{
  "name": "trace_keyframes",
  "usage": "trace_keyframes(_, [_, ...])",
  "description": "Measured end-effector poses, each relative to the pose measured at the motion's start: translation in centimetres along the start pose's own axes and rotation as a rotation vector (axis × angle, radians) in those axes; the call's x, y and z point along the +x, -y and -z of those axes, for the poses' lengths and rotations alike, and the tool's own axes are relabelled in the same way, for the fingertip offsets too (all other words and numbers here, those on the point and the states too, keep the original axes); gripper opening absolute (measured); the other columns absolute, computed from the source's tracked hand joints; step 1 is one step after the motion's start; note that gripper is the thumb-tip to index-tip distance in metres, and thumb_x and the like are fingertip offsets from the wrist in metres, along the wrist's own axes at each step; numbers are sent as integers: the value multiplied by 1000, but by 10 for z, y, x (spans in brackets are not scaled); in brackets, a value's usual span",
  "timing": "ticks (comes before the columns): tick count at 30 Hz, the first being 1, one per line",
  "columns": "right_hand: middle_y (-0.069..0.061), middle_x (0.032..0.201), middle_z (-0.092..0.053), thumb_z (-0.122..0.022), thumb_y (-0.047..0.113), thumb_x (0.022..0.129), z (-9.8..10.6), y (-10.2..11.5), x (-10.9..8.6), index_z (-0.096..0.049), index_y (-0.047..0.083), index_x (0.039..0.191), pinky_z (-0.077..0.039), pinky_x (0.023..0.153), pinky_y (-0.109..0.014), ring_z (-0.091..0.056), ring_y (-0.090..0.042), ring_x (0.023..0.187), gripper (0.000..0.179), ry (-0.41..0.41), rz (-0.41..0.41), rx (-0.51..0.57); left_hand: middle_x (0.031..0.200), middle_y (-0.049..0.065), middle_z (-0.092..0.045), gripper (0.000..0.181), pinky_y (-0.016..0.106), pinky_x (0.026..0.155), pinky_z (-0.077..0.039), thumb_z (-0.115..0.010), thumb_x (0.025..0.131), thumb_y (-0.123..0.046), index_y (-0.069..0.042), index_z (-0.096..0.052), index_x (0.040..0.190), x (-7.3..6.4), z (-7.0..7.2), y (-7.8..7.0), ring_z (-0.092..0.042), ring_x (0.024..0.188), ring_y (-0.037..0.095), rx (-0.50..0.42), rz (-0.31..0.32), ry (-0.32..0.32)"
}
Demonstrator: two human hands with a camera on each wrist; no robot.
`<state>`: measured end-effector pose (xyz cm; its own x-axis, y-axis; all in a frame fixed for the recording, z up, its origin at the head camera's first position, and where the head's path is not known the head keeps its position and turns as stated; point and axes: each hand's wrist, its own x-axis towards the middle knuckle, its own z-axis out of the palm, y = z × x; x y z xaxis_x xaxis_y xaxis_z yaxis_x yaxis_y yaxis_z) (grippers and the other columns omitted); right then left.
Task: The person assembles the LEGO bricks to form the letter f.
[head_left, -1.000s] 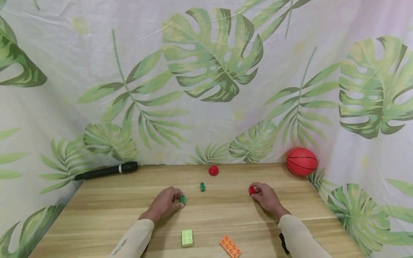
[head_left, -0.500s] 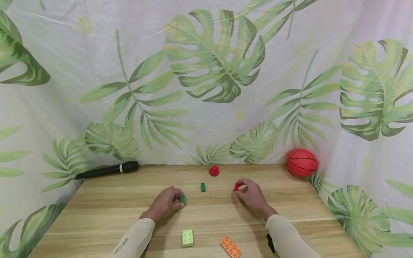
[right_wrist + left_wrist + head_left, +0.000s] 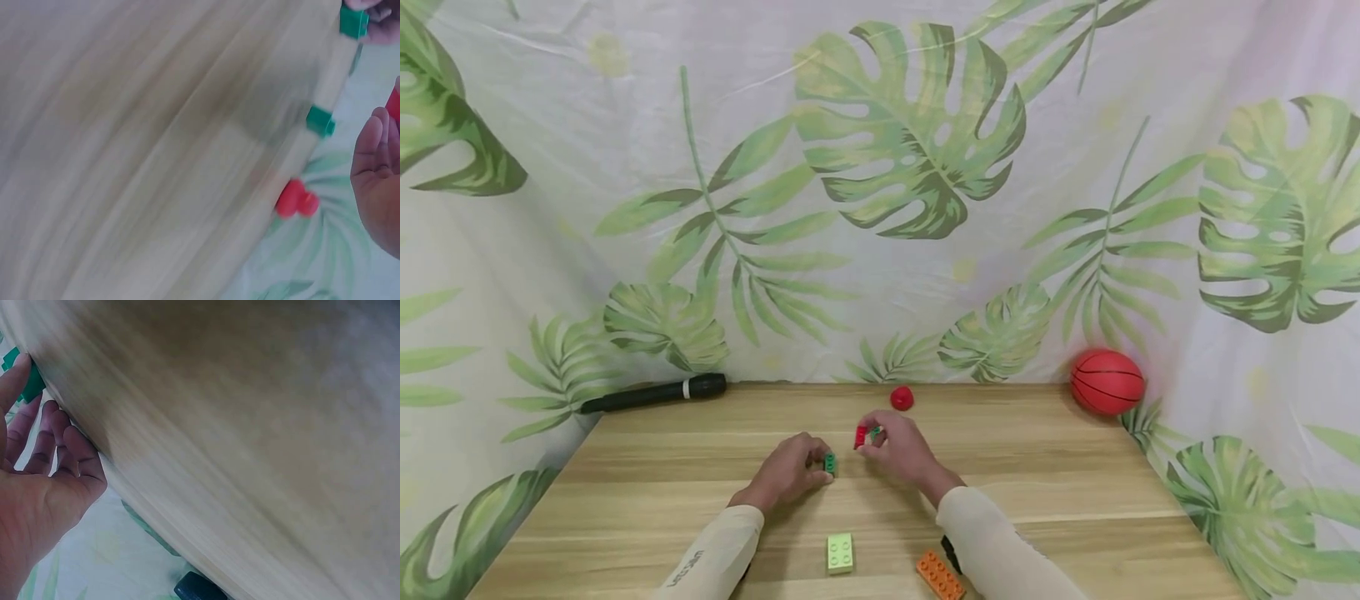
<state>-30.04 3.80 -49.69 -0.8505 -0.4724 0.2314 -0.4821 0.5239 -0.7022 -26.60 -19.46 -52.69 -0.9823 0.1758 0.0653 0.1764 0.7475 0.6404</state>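
My left hand point(image 3: 784, 473) rests low on the wooden table point(image 3: 1045, 475) and pinches a small green toy brick point(image 3: 830, 466) between thumb and fingers. In the left wrist view that green brick point(image 3: 34, 384) shows only in part, at the left edge. My right hand point(image 3: 904, 452) pinches a red toy brick point(image 3: 861, 437), just behind and right of the held green one, the two apart. A second green brick point(image 3: 320, 120) stands on the table; in the head view the right fingers partly cover it. The right wrist view cuts off most of the red brick point(image 3: 394, 105).
A light green brick point(image 3: 840, 553) and an orange brick point(image 3: 940, 575) lie near the front, the orange one beside the right sleeve. Along the back are a black microphone-like object point(image 3: 655, 393), a small red knobbed piece point(image 3: 902, 398) and a red toy basketball point(image 3: 1107, 382) before a leaf-print cloth.
My right hand has carried the red brick leftward across the table, from the right side to close by the left hand. The left hand stays in place with its green brick.
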Motion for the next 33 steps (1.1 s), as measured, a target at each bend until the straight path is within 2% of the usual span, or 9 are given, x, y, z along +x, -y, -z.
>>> trace_keyframes(6, [-7,113,-78,-83,6,93,-21,12,11,-74,8,117,-55,77,-20,-66,-8,83,26,43,11,19,93,3,-69,21,41,84,-51,-93,83,-13,-13,-80,99,2,2,0,-58,89,18,6,-24,-1])
trace_keyframes(11, [-4,112,-77,-81,6,94,-30,16,12,-74,9,117,-55,80,-21,-69,-15,92,24,71,-12,6,91,4,-68,22,40,82,-49,-93,83,-12,-12,-80,100,1,1,0,-57,88,21,2,-30,-2])
trace_keyframes(15, [-2,113,-76,-82,8,94,-37,13,12,-74,10,118,-56,84,-23,-70,-16,96,26,87,-35,-19,90,4,-66,22,38,80,-47,-93,83,-12,-12,-80,100,0,1,2,-56,87,20,3,-41,-2])
trace_keyframes(20, [-4,111,-76,-83,8,94,-40,10,11,-74,8,117,-60,89,-30,-74,-23,101,25,102,-36,-39,91,4,-66,22,36,78,-47,-93,83,-13,-11,-80,101,0,0,3,-57,87,20,8,-60,-5])
trace_keyframes(26, [-5,111,-76,-83,8,94,-42,10,12,-73,7,117,-61,95,-36,-75,-22,105,25,115,-18,-25,92,4,-66,23,38,80,-48,-93,83,-13,-11,-80,102,0,0,2,-57,87,20,8,-36,-7])
trace_keyframes(33, [-4,109,-74,-84,7,93,-43,10,12,-74,8,115,-62,91,-31,-76,-20,102,25,119,-25,-3,93,4,-67,23,40,82,-49,-92,84,-12,-11,-80,103,-1,1,1,-57,88,20,7,-21,-8])
